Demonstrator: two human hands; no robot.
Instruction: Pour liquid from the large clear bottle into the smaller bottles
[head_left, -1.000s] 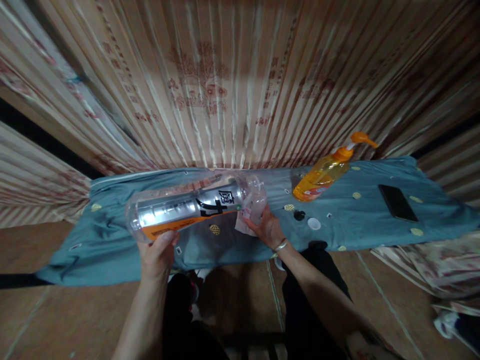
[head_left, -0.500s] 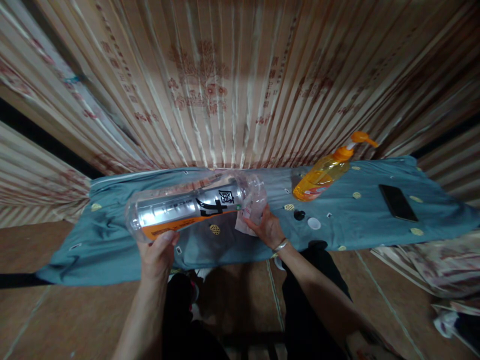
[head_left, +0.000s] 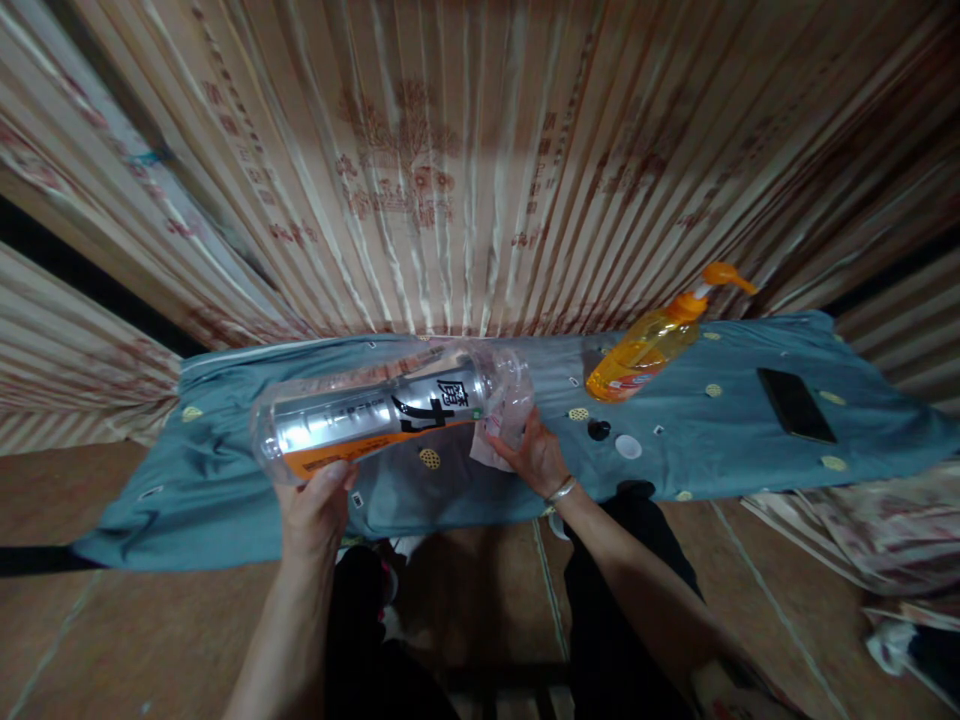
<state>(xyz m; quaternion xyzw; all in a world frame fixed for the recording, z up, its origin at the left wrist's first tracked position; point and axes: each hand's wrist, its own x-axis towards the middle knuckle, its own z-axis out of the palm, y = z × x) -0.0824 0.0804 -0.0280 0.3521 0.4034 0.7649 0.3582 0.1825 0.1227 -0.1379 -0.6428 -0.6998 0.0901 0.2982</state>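
A large clear plastic bottle [head_left: 382, 410] with a silver and orange label lies nearly level above the cloth-covered table, its narrower end to the right. My left hand [head_left: 316, 505] grips its base end from below, thumb on the label. At the other end my right hand [head_left: 534, 455] is closed around the clear neck part, fingers partly hidden behind it. Below the neck, a pale pinkish tissue or cloth [head_left: 487, 452] shows by my right fingers; whether they hold it too I cannot tell.
An orange pump bottle [head_left: 637, 355] of yellow-orange liquid stands on the blue-green cloth [head_left: 420, 500]. Near it lie a small black cap-like piece [head_left: 598, 430] and a white disc [head_left: 628, 446]. A dark phone [head_left: 796, 405] rests at the right. Pleated curtains [head_left: 480, 180] hang behind.
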